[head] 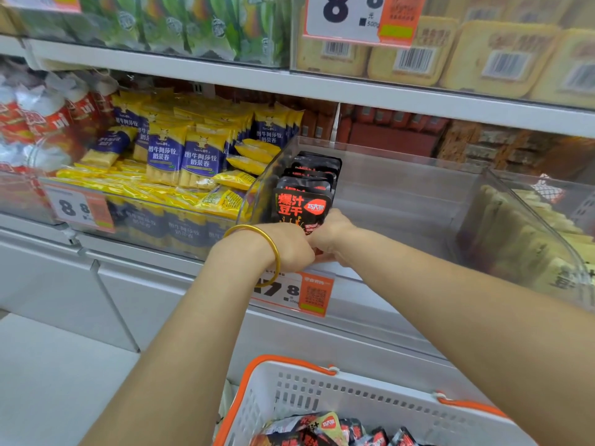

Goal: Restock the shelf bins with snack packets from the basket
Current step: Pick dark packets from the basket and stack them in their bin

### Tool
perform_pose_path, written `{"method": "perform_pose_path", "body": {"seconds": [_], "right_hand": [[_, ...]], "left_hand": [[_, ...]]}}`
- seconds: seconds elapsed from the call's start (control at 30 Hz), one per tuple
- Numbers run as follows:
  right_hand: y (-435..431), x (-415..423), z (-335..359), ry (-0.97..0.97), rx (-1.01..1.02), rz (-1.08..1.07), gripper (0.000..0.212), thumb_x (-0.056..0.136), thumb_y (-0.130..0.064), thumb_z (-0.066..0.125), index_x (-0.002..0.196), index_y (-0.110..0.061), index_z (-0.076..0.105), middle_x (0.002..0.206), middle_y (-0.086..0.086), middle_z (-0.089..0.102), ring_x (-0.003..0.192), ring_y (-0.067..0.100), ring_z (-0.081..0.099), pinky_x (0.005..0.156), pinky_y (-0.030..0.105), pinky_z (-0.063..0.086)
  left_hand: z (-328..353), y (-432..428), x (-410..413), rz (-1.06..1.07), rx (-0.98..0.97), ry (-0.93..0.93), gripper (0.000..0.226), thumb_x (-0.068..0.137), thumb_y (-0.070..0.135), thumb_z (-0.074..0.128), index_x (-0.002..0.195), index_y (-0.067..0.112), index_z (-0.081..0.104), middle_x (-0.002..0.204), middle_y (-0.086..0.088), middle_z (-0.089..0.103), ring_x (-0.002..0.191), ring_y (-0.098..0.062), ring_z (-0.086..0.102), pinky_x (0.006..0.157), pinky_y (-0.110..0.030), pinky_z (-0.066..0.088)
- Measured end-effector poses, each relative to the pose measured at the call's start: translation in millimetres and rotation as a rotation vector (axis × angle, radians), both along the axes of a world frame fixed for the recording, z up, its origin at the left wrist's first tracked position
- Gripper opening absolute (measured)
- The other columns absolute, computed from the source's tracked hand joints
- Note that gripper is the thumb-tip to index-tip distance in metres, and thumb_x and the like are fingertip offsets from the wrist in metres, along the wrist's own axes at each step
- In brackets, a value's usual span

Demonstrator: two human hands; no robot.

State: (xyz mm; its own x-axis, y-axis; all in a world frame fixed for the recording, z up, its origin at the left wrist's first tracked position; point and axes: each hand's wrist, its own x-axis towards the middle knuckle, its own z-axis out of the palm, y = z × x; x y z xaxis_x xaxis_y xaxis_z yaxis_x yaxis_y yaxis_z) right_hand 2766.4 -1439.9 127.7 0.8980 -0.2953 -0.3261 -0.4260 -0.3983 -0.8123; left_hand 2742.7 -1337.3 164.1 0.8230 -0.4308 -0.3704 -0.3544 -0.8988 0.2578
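**Both hands on the front packet in the bin**

Two hands, one basket, one bangle. At least four black packets (pixel 314 169) stand upright in a row at the left end of the clear bin (pixel 402 194) on the shelf. The left hand (pixel 291 249), with a gold bangle (pixel 273 249) on its wrist, and the right hand (pixel 331 235) are pressed together, fingers curled, both pinching the bottom edge of the front packet (pixel 301 206). It is black with orange-red characters and a red logo, face out. The white basket (pixel 338 397), orange-handled, sits below and holds loose packets (pixel 325 428); their number is unclear.
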Motion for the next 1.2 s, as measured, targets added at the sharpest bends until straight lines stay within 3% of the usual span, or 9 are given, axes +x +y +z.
{"method": "perform_pose_path", "body": {"seconds": [0.2, 0.33, 0.47, 0.67, 0.73, 0.8, 0.97, 1.1, 1.2], "right_hand": [[0.2, 1.6, 1.3, -0.032, -0.005, -0.025, 0.074, 0.069, -0.006, 0.080, 0.128, -0.009, 0.034, 0.124, 0.015, 0.052, 0.111, 0.032, 0.055, 0.073, 0.037, 0.056], [1.5, 1.9, 2.9, 0.049, 0.026, 0.004, 0.043, 0.077, -0.004, 0.073, 0.110, -0.004, 0.046, 0.117, 0.021, 0.057, 0.104, 0.034, 0.061, 0.079, 0.039, 0.057], [-2.2, 2.1, -0.1, 0.115, -0.009, -0.003, 0.050, 0.074, 0.000, 0.074, 0.113, -0.006, 0.042, 0.101, 0.015, 0.059, 0.100, 0.029, 0.063, 0.081, 0.039, 0.057], [-4.7, 5.6, -1.5, 0.218, -0.267, 0.066, 0.025, 0.080, -0.015, 0.074, 0.086, -0.005, 0.052, 0.085, 0.010, 0.061, 0.089, 0.021, 0.064, 0.090, 0.035, 0.054], [-1.3, 3.4, 0.5, 0.235, -0.342, 0.101, 0.023, 0.084, -0.021, 0.069, 0.086, -0.005, 0.052, 0.086, 0.009, 0.061, 0.091, 0.020, 0.064, 0.092, 0.033, 0.053], [-0.3, 5.3, -0.4, 0.214, -0.331, 0.110, 0.022, 0.085, -0.018, 0.067, 0.097, -0.004, 0.054, 0.095, 0.012, 0.064, 0.097, 0.022, 0.066, 0.091, 0.034, 0.053], [0.5, 6.2, 0.3, 0.197, -0.211, 0.134, 0.019, 0.083, -0.010, 0.069, 0.083, -0.006, 0.050, 0.088, 0.012, 0.063, 0.092, 0.023, 0.066, 0.089, 0.036, 0.055], [-1.4, 3.5, -1.0, 0.214, -0.081, 0.110, 0.029, 0.081, -0.004, 0.069, 0.108, -0.002, 0.057, 0.107, 0.013, 0.065, 0.104, 0.024, 0.064, 0.092, 0.036, 0.053], [-0.8, 3.7, -1.7, 0.206, -0.040, 0.098, 0.044, 0.079, 0.000, 0.070, 0.120, -0.002, 0.056, 0.110, 0.014, 0.066, 0.098, 0.023, 0.065, 0.087, 0.033, 0.054]], "left_hand": [[1.8, -1.6, -3.3, 0.030, -0.013, -0.019, 0.029, 0.095, 0.013, 0.039, 0.066, 0.014, 0.043, 0.067, -0.002, 0.044, 0.059, -0.012, 0.040, 0.050, -0.023, 0.029], [1.1, -1.7, -4.8, 0.061, -0.043, -0.030, 0.029, 0.094, 0.013, 0.040, 0.066, 0.014, 0.044, 0.066, -0.002, 0.044, 0.058, -0.012, 0.040, 0.050, -0.022, 0.028], [1.5, -1.2, -6.3, 0.078, -0.052, -0.024, 0.032, 0.095, 0.016, 0.040, 0.063, 0.015, 0.041, 0.064, -0.001, 0.041, 0.056, -0.012, 0.038, 0.049, -0.023, 0.027], [1.8, -1.7, -7.6, 0.074, -0.055, -0.031, 0.034, 0.097, 0.017, 0.039, 0.062, 0.014, 0.040, 0.063, -0.001, 0.040, 0.056, -0.012, 0.037, 0.048, -0.021, 0.026], [1.3, -1.1, -7.4, 0.076, -0.062, -0.036, 0.034, 0.096, 0.016, 0.039, 0.062, 0.014, 0.040, 0.063, -0.002, 0.041, 0.056, -0.012, 0.037, 0.049, -0.022, 0.026], [1.3, -0.5, -6.5, 0.078, -0.076, -0.046, 0.032, 0.095, 0.015, 0.040, 0.064, 0.014, 0.042, 0.065, -0.002, 0.042, 0.058, -0.013, 0.039, 0.050, -0.023, 0.028], [1.8, -0.2, -7.2, 0.083, -0.081, -0.073, 0.030, 0.096, 0.017, 0.042, 0.067, 0.014, 0.041, 0.066, -0.001, 0.042, 0.057, -0.012, 0.038, 0.048, -0.023, 0.029], [5.4, 1.3, -11.4, 0.082, -0.074, -0.112, 0.016, 0.097, 0.020, 0.041, 0.087, 0.010, 0.048, 0.074, -0.001, 0.045, 0.070, -0.015, 0.044, 0.053, -0.022, 0.031], [7.5, 1.0, -14.0, 0.055, -0.046, -0.130, 0.018, 0.100, 0.022, 0.036, 0.094, 0.011, 0.048, 0.089, -0.006, 0.049, 0.084, -0.019, 0.045, 0.070, -0.025, 0.035]]}}
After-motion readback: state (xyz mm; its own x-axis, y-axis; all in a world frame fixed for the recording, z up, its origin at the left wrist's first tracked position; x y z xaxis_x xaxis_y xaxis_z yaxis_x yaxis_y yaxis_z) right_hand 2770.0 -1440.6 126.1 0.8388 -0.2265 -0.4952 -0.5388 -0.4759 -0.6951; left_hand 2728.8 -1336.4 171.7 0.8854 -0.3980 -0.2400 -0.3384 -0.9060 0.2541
